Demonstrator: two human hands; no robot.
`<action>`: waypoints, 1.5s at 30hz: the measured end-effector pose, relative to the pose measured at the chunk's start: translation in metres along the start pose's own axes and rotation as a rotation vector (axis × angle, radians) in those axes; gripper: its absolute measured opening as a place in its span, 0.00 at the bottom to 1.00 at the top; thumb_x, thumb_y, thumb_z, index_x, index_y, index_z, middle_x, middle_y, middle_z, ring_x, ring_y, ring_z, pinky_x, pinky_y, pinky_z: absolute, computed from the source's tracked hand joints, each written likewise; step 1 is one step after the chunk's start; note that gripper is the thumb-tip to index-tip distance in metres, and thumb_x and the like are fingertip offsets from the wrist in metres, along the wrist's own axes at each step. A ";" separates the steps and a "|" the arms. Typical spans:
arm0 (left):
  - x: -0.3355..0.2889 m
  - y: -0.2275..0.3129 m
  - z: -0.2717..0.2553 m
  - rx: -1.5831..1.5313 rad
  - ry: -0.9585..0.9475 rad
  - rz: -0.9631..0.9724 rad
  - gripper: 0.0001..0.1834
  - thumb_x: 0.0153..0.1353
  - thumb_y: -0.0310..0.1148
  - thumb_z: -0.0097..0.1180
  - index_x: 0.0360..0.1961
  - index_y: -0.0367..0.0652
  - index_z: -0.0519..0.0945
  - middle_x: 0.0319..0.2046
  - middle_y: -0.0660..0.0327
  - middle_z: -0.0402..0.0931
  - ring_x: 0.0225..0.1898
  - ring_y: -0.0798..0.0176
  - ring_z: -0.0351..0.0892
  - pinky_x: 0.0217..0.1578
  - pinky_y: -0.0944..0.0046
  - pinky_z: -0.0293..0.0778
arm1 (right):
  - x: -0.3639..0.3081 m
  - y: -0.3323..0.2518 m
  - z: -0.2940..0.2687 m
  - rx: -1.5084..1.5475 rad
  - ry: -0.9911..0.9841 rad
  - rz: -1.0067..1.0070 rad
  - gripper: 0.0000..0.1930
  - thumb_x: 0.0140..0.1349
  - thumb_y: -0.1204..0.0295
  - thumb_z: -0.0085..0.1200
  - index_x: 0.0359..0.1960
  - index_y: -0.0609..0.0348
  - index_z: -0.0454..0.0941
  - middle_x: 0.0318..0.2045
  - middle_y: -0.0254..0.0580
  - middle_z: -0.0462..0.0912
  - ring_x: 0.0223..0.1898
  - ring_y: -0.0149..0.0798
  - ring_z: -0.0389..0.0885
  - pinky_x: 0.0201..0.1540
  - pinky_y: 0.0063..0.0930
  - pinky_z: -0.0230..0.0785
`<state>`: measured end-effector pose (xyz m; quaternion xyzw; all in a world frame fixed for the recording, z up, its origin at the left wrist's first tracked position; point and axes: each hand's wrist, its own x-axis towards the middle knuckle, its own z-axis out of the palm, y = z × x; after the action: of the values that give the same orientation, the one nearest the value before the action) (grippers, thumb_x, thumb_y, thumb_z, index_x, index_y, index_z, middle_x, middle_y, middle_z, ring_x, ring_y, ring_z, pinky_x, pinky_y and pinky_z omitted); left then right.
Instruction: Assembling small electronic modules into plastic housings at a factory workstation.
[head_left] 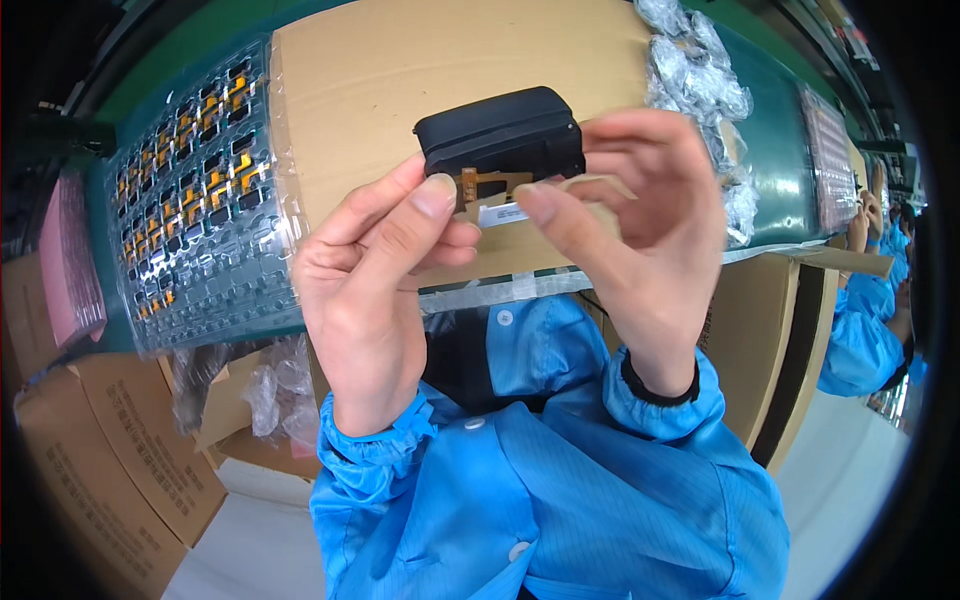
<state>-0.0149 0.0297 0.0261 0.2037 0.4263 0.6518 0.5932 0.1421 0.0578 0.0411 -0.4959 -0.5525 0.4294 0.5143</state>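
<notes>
A small black plastic housing (500,130) with a rounded long edge is held up above the front of the work surface. From its lower side hangs an orange flex cable (468,186), with a white labelled part (502,213) beside it. My left hand (365,265) pinches the housing's left end, its thumb against the cable. At the right end, my right hand (655,220) is closed, slightly blurred, with the thumb tip at the cable's lower strip and the other fingers curled behind. What those right fingers touch behind the housing is partly hidden.
Clear trays (195,200) of small black parts with orange flex cables lie at left. A cardboard sheet (380,70) covers the middle of the green bench (780,190). Bubble-wrapped items (690,80) line its right side. Cardboard boxes (120,450) stand below. A co-worker's blue sleeve (862,335) shows far right.
</notes>
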 end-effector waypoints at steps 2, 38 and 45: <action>0.002 -0.001 -0.002 0.002 0.036 0.025 0.14 0.60 0.23 0.61 0.47 0.31 0.81 0.33 0.53 0.84 0.30 0.63 0.84 0.33 0.68 0.80 | 0.000 0.008 -0.001 -0.026 0.089 -0.112 0.18 0.47 0.86 0.68 0.40 0.67 0.76 0.41 0.43 0.77 0.44 0.34 0.79 0.45 0.27 0.74; -0.001 -0.009 -0.003 0.151 -0.019 0.136 0.12 0.59 0.20 0.61 0.45 0.27 0.80 0.33 0.50 0.83 0.29 0.64 0.82 0.33 0.68 0.77 | 0.016 0.016 0.014 0.287 -0.069 0.177 0.26 0.49 0.87 0.68 0.41 0.62 0.59 0.36 0.57 0.83 0.39 0.38 0.85 0.42 0.26 0.80; 0.009 -0.005 -0.006 0.245 0.031 0.077 0.14 0.60 0.22 0.61 0.46 0.28 0.80 0.33 0.53 0.84 0.27 0.66 0.81 0.32 0.71 0.76 | 0.017 0.017 0.018 0.231 -0.113 0.133 0.27 0.51 0.85 0.67 0.46 0.64 0.59 0.35 0.55 0.84 0.38 0.35 0.85 0.40 0.23 0.78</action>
<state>-0.0186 0.0363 0.0162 0.2807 0.5038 0.6202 0.5317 0.1264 0.0776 0.0247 -0.4438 -0.4936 0.5505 0.5064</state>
